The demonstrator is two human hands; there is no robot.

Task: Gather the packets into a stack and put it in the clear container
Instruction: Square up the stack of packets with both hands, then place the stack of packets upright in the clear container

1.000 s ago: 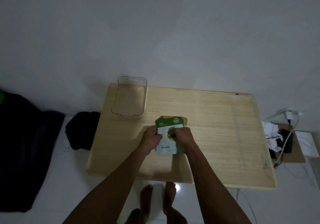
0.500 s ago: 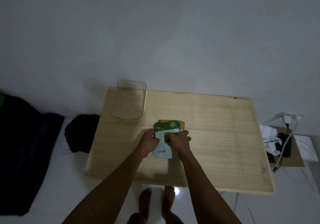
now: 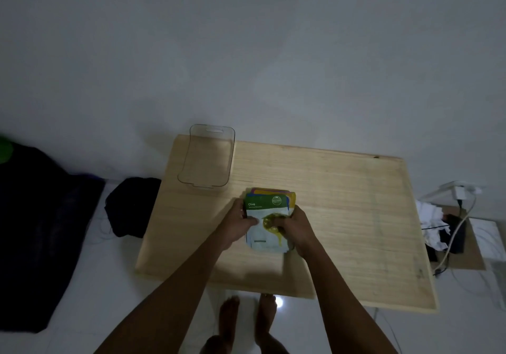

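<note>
A stack of packets (image 3: 267, 208) lies on the wooden table (image 3: 342, 203), near its middle. The top packet is white with a green "Olive" band; yellow and purple edges of lower packets stick out at the far side. My left hand (image 3: 238, 223) grips the stack's left edge and my right hand (image 3: 294, 227) grips its right edge, thumbs on top. The clear container (image 3: 208, 159), with nothing in it, stands at the table's far left corner, a little beyond the stack.
A dark bag (image 3: 131, 206) sits on the floor left of the table, beside a large dark cloth (image 3: 41, 230). Cables, a charger and crumpled white paper (image 3: 435, 222) lie to the right. My bare feet (image 3: 246, 323) show below the front edge.
Both hands stay on the stack and have shifted only slightly along its sides. The packets look a little more squared up.
</note>
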